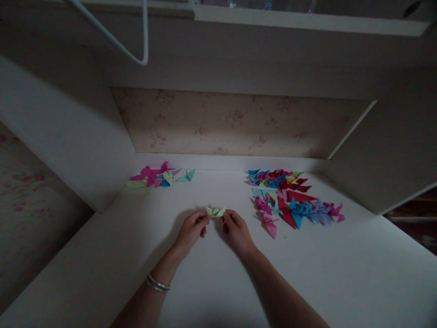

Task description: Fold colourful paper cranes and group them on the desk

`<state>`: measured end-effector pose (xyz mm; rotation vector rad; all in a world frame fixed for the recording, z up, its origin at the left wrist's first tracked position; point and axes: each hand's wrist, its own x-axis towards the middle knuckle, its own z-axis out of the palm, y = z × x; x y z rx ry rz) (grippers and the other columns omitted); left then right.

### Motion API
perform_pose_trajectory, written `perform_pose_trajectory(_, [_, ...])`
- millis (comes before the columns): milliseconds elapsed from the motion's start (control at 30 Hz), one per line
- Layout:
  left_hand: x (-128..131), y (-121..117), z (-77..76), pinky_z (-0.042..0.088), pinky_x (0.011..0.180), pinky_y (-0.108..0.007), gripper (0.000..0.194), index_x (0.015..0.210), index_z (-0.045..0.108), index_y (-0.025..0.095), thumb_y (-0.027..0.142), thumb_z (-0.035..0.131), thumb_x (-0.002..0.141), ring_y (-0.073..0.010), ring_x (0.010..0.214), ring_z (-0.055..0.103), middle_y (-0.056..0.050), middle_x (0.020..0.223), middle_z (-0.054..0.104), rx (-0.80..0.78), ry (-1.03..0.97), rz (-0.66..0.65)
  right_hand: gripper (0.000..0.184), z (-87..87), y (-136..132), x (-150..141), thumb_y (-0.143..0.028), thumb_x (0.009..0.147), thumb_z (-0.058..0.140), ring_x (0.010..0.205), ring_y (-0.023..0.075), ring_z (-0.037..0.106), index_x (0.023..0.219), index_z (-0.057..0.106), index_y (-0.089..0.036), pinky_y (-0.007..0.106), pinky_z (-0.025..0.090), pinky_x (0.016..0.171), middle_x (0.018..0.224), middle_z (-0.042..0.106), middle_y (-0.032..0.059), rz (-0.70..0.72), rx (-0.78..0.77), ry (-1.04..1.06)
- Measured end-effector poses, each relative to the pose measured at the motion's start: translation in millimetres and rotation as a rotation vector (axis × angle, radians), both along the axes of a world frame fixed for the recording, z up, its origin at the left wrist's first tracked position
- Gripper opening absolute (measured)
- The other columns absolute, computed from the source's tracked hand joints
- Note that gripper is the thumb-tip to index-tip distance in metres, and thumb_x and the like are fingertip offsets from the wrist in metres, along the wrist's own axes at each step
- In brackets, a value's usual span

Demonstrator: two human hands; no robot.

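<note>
A small pale green folded paper piece (215, 212), shaped like a little boat or an origami crane with its wings out, is held level between my two hands just above the white tabletop. My left hand (194, 230) pinches its left tip between thumb and fingers. On the other side, my right hand (238, 231) is closed on the right tip in the same way. To the right lies a pile of colourful origami cranes (300, 212) in red, blue, purple and pink. A smaller group of folded papers (150, 176), mostly magenta and green, sits at the back left.
The white desk (327, 273) is enclosed by a left side panel (68, 136), a right side panel (385, 150) and a floral back wall (235, 123). A shelf (307, 23) overhangs it. From the upper left hangs a white cable or bar (146, 36).
</note>
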<state>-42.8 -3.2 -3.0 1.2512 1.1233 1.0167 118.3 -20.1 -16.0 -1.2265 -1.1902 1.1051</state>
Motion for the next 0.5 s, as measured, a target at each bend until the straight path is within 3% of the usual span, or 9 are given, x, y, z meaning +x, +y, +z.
perform_pose_trajectory(500, [-0.4,-1.0,0.8,0.035,0.042,-0.018,0.027,0.079,0.061,0.014,0.041,0.059,0.077,-0.0079,0.049,0.045,0.001,0.066,0.054,-0.005,0.017,-0.004,0.036,-0.9,0.2,0.7,-0.053,0.086,0.048,0.053,0.0118,0.045,0.076,0.057,-0.019,0.023,0.033,0.049,0.061,0.049,-0.0015,-0.002,0.000,0.012])
